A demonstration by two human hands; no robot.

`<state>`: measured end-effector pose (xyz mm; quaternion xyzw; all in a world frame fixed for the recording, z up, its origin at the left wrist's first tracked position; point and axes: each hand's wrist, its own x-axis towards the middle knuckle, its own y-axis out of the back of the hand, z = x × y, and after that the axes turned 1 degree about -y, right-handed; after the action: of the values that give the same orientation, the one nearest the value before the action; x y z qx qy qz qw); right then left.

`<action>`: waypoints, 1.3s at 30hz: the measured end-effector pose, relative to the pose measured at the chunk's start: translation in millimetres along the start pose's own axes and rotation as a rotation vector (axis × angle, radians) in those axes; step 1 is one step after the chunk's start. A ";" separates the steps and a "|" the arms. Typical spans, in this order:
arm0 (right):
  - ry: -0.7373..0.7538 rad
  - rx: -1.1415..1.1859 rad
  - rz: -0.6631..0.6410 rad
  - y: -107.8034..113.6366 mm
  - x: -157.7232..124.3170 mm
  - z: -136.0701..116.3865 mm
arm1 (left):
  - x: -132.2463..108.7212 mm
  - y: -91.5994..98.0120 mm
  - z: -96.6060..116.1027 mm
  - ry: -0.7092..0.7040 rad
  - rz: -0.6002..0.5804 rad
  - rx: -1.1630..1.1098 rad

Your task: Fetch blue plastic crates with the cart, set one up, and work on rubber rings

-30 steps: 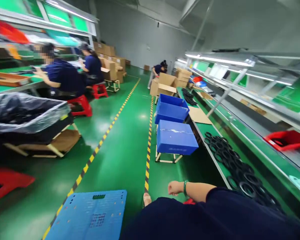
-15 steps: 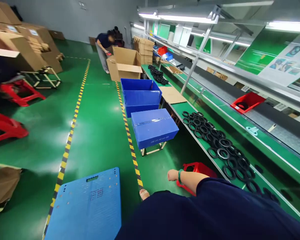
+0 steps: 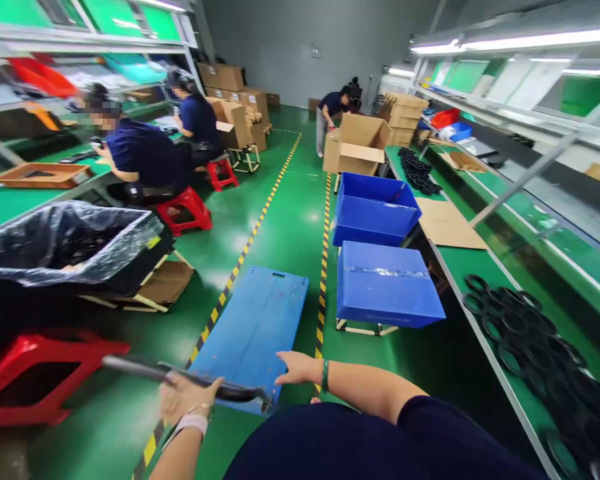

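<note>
The black handle bar (image 3: pixel 240 392) of a blue flatbed trolley (image 3: pixel 260 313) crosses in front of me. My left hand (image 3: pixel 187 399), with a pale band at its wrist, is wrapped round the bar; motion blurs its fingers. My right hand (image 3: pixel 300 369), with a green bangle, is held over the trolley's near right side, close to the bar's right end. Its fingers point left, apart, with nothing in them. The trolley's flat deck carries nothing and lies between two yellow-black floor lines.
On the right stand blue bins (image 3: pixel 390 283) and a workbench with black rings (image 3: pixel 515 323). To the left are a red stool (image 3: pixel 55 373), a plastic-lined black bin (image 3: pixel 145 257) and seated co-workers (image 3: pixel 150 153). A person (image 3: pixel 333 107) bends by an open carton (image 3: pixel 363 157) ahead.
My view has swung left, bringing the left workbench and seated people into sight. My left hand has come into view on the trolley handle. My right hand has reached out, its fingers spreading.
</note>
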<state>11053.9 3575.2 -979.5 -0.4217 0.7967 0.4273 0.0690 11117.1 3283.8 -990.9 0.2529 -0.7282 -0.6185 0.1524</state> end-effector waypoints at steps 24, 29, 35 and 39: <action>-0.794 -0.512 0.453 233.3 233.0 14.3 | 402.7 85.5 136.8 -0.968 -0.271 -0.045; -0.695 -0.499 0.279 351.6 262.7 101.8 | 447.8 98.6 223.9 -0.927 -0.325 -0.082; -0.546 -0.441 0.178 461.9 335.4 148.9 | 539.1 142.2 294.3 -0.841 -0.363 -0.082; -0.526 -0.428 0.207 526.0 405.7 149.3 | 634.2 174.8 329.3 -0.730 -0.374 -0.071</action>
<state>10374.6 3583.6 -936.2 -0.2194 0.6826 0.6833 0.1382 10385.9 3220.6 -939.7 0.1395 -0.6542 -0.7094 -0.2222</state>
